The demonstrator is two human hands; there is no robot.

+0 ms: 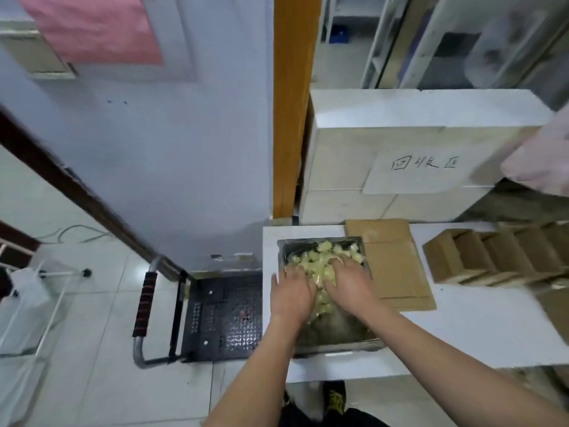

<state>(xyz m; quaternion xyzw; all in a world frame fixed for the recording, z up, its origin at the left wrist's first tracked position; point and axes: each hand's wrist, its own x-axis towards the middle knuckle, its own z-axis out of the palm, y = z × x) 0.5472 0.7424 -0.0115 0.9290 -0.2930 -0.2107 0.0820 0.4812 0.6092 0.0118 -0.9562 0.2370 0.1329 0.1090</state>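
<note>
We see glossy clear-plastic-wrapped pale yellow pieces [320, 266] in a plastic-lined grey box [338, 340], right of them flat matt brown cardboard sheets [397, 266].

Left hand [291, 292] and right hand [349, 285] — both bare, forearms uncovered to the frame edge. Below: dark trousers [363, 422], black shoe [334, 396] with yellow-green markings — second shoe [286, 399] partly visible.

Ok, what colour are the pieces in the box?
Pale yellow pieces, seen clearest in the head view.

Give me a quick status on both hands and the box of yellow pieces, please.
Left hand flat on the yellow pieces. Right hand beside it, fingertips buried, grip unclear. Box on the white table; nothing blocking.
</note>
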